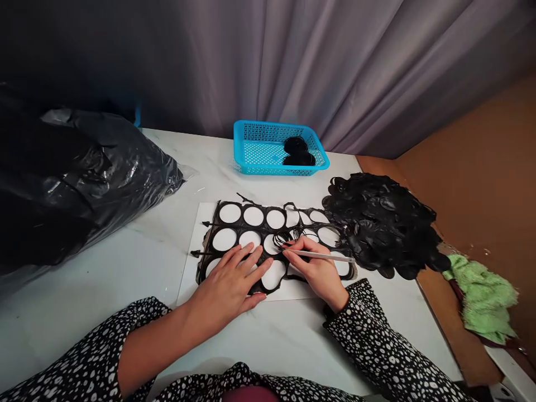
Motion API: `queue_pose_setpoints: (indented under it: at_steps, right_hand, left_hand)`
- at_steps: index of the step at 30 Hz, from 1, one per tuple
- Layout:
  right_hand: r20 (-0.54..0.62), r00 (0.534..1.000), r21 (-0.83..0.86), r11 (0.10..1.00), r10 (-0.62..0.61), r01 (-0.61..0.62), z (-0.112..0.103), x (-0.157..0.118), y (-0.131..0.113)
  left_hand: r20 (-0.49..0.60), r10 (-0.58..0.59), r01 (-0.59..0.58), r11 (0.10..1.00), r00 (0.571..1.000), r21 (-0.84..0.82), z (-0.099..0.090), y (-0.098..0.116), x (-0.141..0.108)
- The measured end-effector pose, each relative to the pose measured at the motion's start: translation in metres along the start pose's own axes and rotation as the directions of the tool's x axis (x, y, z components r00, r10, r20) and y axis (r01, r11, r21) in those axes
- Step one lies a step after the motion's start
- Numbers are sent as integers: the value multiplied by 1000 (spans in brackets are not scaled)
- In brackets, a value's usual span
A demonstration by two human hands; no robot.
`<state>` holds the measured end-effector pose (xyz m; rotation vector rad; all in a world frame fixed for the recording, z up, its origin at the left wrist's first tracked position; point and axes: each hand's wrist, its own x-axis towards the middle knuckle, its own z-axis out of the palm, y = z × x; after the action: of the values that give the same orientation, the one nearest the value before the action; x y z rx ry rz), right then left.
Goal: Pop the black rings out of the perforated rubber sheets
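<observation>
A black rubber-like sheet (240, 226) with rows of round cut-outs lies on a white board (190, 234), which shows through the holes. My left hand (234, 276) rests on the sheet's lower left part, fingers spread and nearly flat. In my right hand (316, 268), the fingers pinch a slim pale stick-like tool (322, 255) that points left; its exact kind is unclear. Thin black loops (281, 240) bunch at these fingertips, over the middle of the sheet. Whether the fingers also grip the loops, I cannot tell.
A blue perforated basket (278, 169) at the back holds black round pieces (299, 152). To the right a big heap of black discs (381, 223) overlaps the sheet's edge. A black plastic bag (84, 184) bulges at left. A green cloth (481, 296) lies far right.
</observation>
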<state>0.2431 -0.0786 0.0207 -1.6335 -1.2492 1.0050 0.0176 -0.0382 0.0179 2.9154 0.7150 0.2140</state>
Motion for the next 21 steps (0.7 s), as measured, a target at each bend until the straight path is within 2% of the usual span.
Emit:
queue_pose_setpoints:
  at_steps: [8,16,21]
  right_hand:
    - [-4,1000,-35,999,1,-1,1,-1,1]
    - [4,1000,-47,999,22,-22,-3,-2,0]
    - [5,999,-57,998,33,-33,-2,-2,0]
  left_hand:
    - [-27,-19,18,1000,999,-12,6,0,2]
    - [-22,-19,18,999,1000,-47,-2,-2,3]
    - [-23,-20,19,998,1000,-64,-1,-2,4]
